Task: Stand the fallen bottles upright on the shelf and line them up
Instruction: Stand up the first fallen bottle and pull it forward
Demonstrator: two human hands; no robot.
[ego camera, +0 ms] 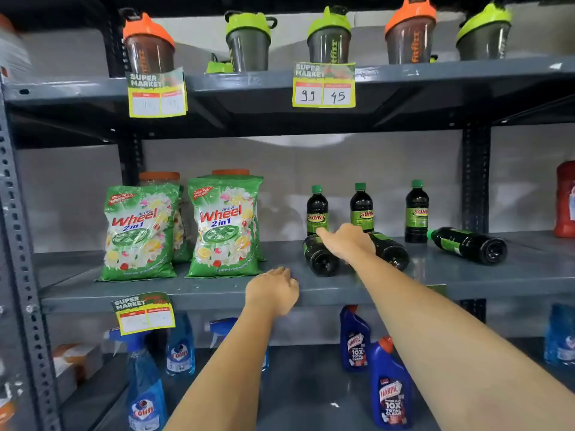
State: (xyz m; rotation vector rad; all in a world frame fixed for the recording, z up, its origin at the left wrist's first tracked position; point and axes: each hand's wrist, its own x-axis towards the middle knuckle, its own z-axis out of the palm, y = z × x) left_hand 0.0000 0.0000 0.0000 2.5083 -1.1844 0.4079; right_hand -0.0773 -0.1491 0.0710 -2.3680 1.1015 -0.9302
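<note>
bottles are the job: three stand upright at the back of the middle shelf (466, 275) and three lie on their sides in front of them. the left fallen bottle (320, 258) lies with its base toward the camera and its neck hidden under the right hand (347, 241), so its long axis runs front to back. the middle fallen bottle (390, 250) lies just right of that hand, base toward the front right, its axis slanting back to the left. the far fallen bottle (469, 244) is well apart to the right, green cap pointing left, axis nearly along the shelf.

the right hand is over the left fallen bottle, fingers (323, 233) spread loosely and reaching toward the back; whether they touch or grip it i cannot tell. the left hand (272, 289) rests on the shelf's front edge, fingers curled, holding nothing visible.

the right hand is clearly nearer all three. the coming move likely calls for gripping the neck end and swinging it up beside the left standing bottle (317, 211).
</note>
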